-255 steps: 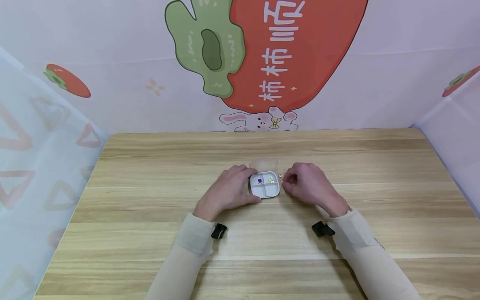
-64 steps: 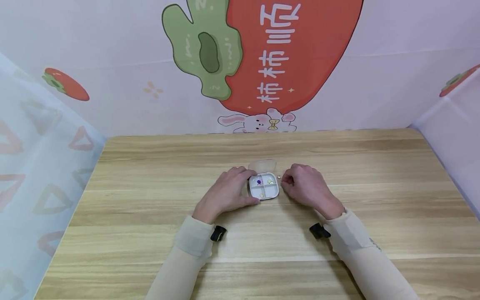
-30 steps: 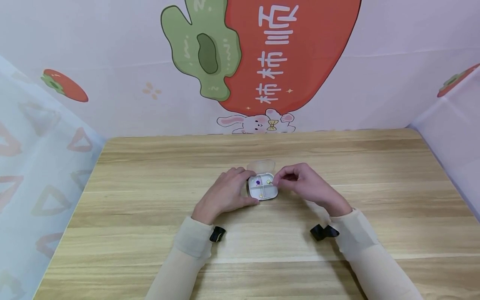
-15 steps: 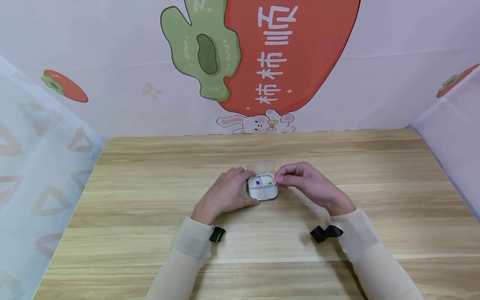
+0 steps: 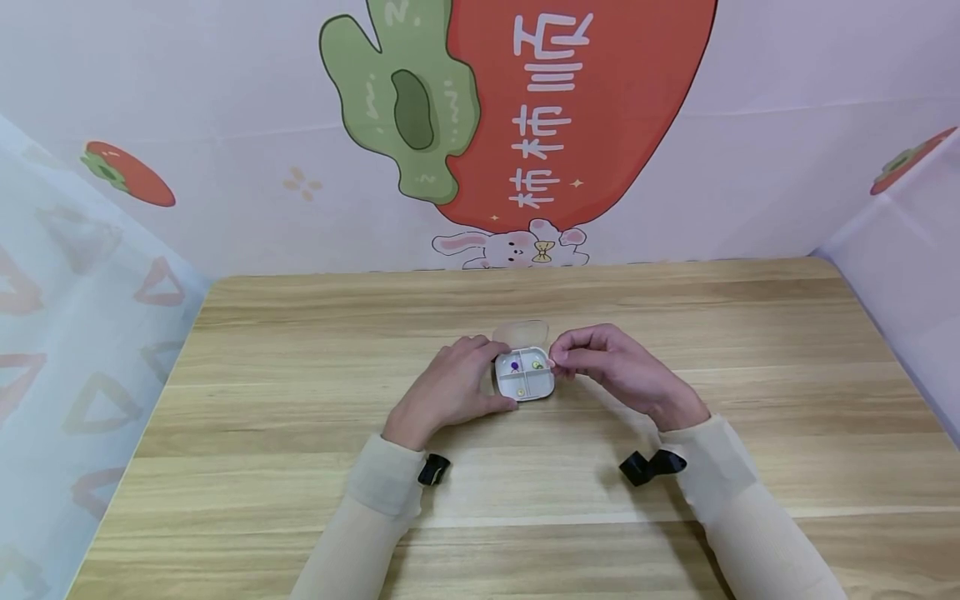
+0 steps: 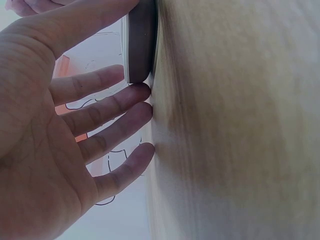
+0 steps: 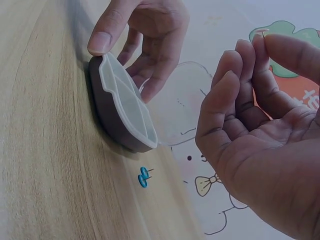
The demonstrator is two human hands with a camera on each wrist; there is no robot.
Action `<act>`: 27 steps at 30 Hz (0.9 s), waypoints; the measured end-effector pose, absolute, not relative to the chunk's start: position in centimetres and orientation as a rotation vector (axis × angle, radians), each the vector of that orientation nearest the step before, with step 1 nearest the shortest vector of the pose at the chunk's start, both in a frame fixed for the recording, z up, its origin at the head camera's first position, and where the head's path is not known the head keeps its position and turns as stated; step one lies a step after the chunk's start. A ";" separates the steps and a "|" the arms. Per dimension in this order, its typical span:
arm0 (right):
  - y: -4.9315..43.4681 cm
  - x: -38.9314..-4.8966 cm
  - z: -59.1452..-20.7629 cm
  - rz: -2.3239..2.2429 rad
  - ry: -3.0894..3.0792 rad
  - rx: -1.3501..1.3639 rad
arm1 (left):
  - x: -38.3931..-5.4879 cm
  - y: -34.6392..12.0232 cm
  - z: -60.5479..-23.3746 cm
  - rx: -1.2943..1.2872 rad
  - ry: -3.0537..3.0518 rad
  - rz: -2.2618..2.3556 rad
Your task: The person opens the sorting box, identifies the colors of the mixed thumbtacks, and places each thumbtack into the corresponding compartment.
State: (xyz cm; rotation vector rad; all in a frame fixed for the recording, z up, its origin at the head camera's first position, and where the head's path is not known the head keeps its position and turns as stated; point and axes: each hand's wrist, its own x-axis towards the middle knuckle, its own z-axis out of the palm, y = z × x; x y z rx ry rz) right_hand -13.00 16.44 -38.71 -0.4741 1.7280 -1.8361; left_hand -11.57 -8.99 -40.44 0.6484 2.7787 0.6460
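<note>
Carefully, brace the white rounded four-compartment plastic box (image 5: pixel 538 385) on the pale wood-grain desk (image 5: pixel 510 475), gripping it with the left hand (image 5: pixel 453 379), thumb at the near edge and index finger at the far left corner, without pressing so hard as to tilt it. Pinch lightly with the right hand (image 5: pixel 618 367), thumb and index closed on a tiny pale stud with a thin stem (image 7: pixel 263 33), raised near the right side of the box. Best, probably, to bring it low over a compartment before letting go, to avoid a bounce. Take care not to jolt the small purple piece (image 5: pixel 514 367) at far left, the yellow pieces (image 5: pixel 537 365) at far right or the single round yellow piece (image 5: pixel 521 392) at near left. Avoid bumping the clear plastic lid (image 5: pixel 521 335), swung open at the far side. Mind also the two blue flat-headed studs (image 7: pixel 143 179) lying on the desk near the box, probably easy to knock away.
</note>
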 end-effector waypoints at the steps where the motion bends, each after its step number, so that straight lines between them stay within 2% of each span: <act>1: 16.4 -13.0 -38.7 -1.841 1.717 -0.474 | -11.6 -9.0 -40.4 0.647 2.779 0.645; 9: 16.3 -12.9 -38.8 -1.853 1.691 -0.472 | -11.6 -9.0 -40.4 0.637 2.773 0.630; 20: 15.0 -12.6 -39.3 -1.710 1.956 -0.370 | -11.7 -9.0 -40.5 0.649 2.775 0.626; 27: 13.7 -12.1 -39.8 -1.561 2.230 -0.464 | -11.6 -9.1 -40.4 0.654 2.780 0.621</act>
